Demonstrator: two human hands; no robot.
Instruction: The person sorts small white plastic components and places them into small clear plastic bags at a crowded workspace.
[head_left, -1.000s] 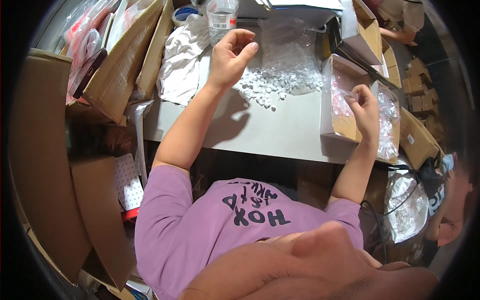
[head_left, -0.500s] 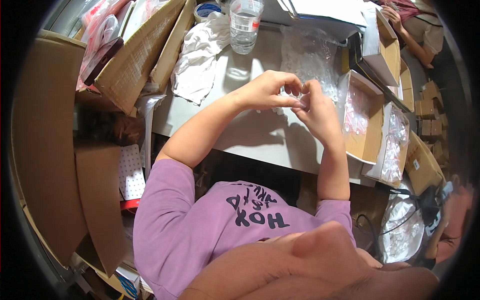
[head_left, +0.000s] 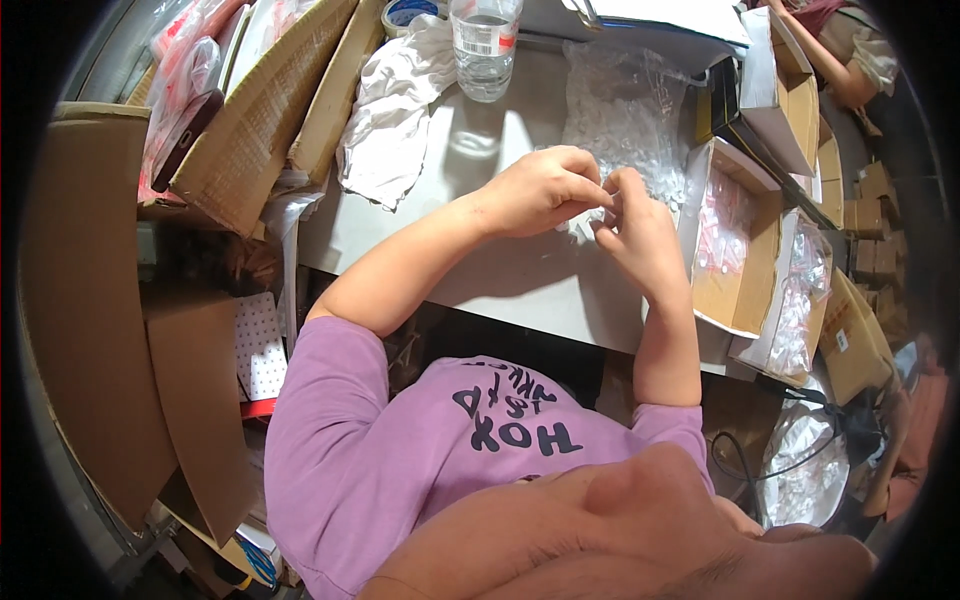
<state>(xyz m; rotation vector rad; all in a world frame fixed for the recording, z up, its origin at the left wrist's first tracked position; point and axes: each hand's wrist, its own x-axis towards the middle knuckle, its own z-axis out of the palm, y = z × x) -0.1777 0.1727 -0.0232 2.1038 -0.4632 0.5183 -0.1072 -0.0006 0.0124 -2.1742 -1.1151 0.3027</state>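
Observation:
Over the table, my left hand (head_left: 550, 192) and my right hand (head_left: 645, 240) meet at the fingertips. Thumb and fingers are pinched on both, around something too small and hidden to name. Small white pieces (head_left: 578, 230) show on the tabletop just under the fingers. Right behind my hands lies a clear plastic bag (head_left: 615, 105), with many small whitish pieces at its near end. An open white-edged cardboard box (head_left: 748, 290) stands to the right of my right hand, with small clear bags with red marks (head_left: 722, 225) inside it.
A water bottle (head_left: 484, 60) stands at the back, beside a crumpled white cloth (head_left: 390, 130) and a tape roll (head_left: 410, 14). Tall cardboard boxes (head_left: 95, 300) crowd the left. Another box with clear bags (head_left: 797, 310) is at the right. A person's arm (head_left: 845, 85) shows at far right.
My fingertips have drawn closer together, and the left thumb has come up against the fingers. The whole view has shifted slightly.

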